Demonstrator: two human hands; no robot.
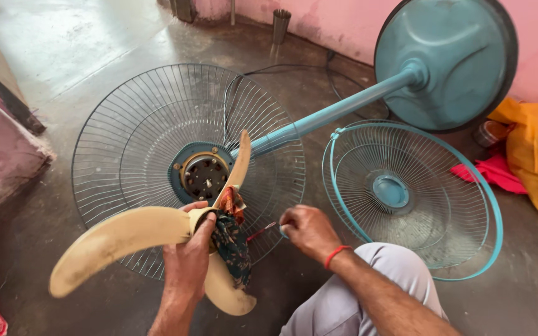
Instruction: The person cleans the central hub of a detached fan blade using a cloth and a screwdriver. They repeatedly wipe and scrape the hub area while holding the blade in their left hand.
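Note:
My left hand (188,258) grips the hub of a cream three-bladed fan blade (126,239), held over the rear wire guard (132,137) of a pedestal fan lying on the floor. A dark patterned cloth (231,239) hangs from the hub beside that hand. The motor (203,174) sits bare at the guard's centre. My right hand (306,229) rests to the right of the blade, closed on a small tool with a thin red-tipped shaft (261,232) that points at the cloth.
The teal fan pole (337,112) runs to its round base (446,62) leaning by the pink wall. The teal front guard (406,193) lies on the floor at right. Yellow and red cloth (537,155) lies far right. My knee (368,286) is below.

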